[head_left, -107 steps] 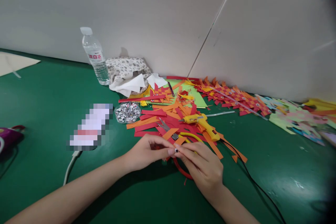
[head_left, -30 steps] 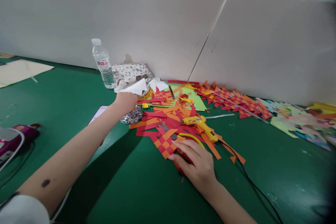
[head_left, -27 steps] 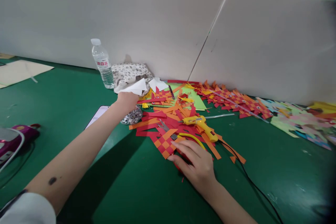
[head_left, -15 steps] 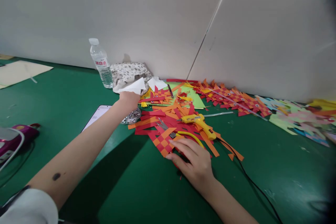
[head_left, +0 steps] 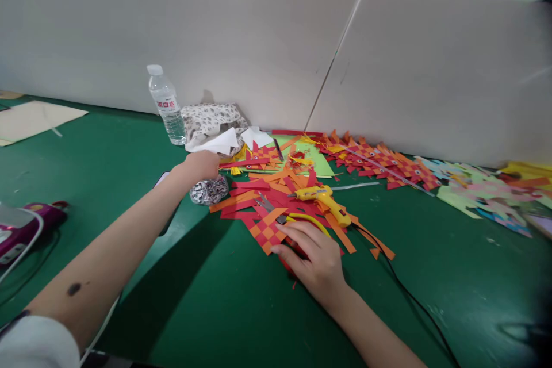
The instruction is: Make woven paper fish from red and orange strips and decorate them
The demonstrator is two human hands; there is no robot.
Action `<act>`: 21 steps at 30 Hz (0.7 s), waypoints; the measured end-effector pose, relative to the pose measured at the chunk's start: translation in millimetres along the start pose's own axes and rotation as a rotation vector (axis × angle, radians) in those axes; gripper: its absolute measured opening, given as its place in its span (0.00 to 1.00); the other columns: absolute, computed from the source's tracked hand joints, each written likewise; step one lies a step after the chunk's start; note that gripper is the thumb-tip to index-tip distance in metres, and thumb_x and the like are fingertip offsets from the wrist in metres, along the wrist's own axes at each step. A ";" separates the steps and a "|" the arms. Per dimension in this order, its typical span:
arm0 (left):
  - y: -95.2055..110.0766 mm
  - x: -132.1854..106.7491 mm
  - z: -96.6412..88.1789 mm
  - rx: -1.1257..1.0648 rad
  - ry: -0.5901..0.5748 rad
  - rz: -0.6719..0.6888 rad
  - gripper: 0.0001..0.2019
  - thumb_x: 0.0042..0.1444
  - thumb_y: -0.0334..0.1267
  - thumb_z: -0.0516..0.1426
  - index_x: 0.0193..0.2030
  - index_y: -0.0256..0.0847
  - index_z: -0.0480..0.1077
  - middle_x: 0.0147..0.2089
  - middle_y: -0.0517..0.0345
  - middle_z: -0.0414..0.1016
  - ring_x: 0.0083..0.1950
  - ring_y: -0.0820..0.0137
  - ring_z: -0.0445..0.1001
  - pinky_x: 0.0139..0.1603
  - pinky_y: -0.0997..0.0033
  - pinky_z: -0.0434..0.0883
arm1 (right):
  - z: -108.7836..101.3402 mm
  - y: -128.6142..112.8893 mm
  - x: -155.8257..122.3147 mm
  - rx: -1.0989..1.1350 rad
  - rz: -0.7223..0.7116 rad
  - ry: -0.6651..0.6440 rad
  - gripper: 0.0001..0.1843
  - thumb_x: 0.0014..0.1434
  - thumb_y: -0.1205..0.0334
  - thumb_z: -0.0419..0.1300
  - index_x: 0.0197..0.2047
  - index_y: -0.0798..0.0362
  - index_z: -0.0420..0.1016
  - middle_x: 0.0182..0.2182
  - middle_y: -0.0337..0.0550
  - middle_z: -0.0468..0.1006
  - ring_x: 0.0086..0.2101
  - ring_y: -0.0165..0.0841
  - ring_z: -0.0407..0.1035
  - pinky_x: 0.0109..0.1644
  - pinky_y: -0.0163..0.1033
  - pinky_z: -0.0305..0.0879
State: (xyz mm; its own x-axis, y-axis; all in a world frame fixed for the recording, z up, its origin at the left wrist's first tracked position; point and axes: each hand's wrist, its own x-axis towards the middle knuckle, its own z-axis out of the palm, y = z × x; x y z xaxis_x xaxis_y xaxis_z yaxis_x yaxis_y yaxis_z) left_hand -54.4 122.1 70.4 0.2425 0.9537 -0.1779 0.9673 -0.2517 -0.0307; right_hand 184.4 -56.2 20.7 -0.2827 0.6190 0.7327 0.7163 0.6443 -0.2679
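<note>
My left hand (head_left: pixel 202 165) reaches far out over the table, its fingers curled downward and mostly hidden behind its back. It is beside a clear bag of small black-and-white pieces (head_left: pixel 209 191), just in front of a tissue pack (head_left: pixel 213 121). The end of a red paper strip (head_left: pixel 245 163) lies close to its fingertips. My right hand (head_left: pixel 313 256) is closed at the near edge of a red-and-orange woven paper piece (head_left: pixel 265 236), thumb and fingers around its corner. Pliers with a yellow handle (head_left: pixel 310 220) lie partly under that hand.
Beyond the right hand, a yellow glue gun (head_left: pixel 325 201) rests on loose paper strips, its black cord (head_left: pixel 414 299) trailing right. A water bottle (head_left: pixel 166 106) stands by the grey partition (head_left: pixel 241 40). Finished woven fish (head_left: pixel 379 161) lie at the back right. My left forearm partly covers a phone (head_left: pixel 161 179).
My left hand has drawn slightly left, away from the tissue, uncovering more of the bag of small pieces. My right hand stays at the woven paper. The view has shifted slightly.
</note>
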 end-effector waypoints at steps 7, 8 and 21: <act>-18.5 -22.6 11.5 -0.414 0.226 0.081 0.09 0.53 0.41 0.54 0.37 0.39 0.72 0.39 0.52 0.78 0.41 0.63 0.76 0.40 0.69 0.70 | 3.1 0.9 -2.7 0.020 0.008 -0.012 0.13 0.54 0.61 0.65 0.42 0.56 0.76 0.33 0.47 0.79 0.35 0.35 0.74 0.39 0.37 0.72; -16.9 -26.2 14.2 -0.509 0.235 0.105 0.09 0.53 0.42 0.55 0.37 0.40 0.71 0.38 0.53 0.78 0.40 0.65 0.76 0.40 0.70 0.70 | 3.9 1.0 -3.1 0.026 0.018 -0.019 0.13 0.54 0.61 0.64 0.43 0.56 0.75 0.34 0.47 0.79 0.35 0.34 0.74 0.39 0.37 0.72; 73.1 -94.0 50.1 -1.606 -0.411 0.319 0.10 0.50 0.41 0.62 0.34 0.39 0.67 0.33 0.60 0.72 0.34 0.73 0.73 0.32 0.75 0.71 | 14.6 -4.6 6.9 0.174 0.282 -0.026 0.10 0.55 0.62 0.64 0.41 0.52 0.76 0.36 0.43 0.78 0.36 0.32 0.73 0.41 0.37 0.70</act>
State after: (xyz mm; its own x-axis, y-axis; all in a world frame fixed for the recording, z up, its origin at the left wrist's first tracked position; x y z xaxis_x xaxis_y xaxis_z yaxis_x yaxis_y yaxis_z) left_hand -10.2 5.8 35.6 0.6457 0.7333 -0.2128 0.0419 0.2442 0.9688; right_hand 169.8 -48.4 17.8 -0.1072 0.7936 0.5989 0.6495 0.5120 -0.5622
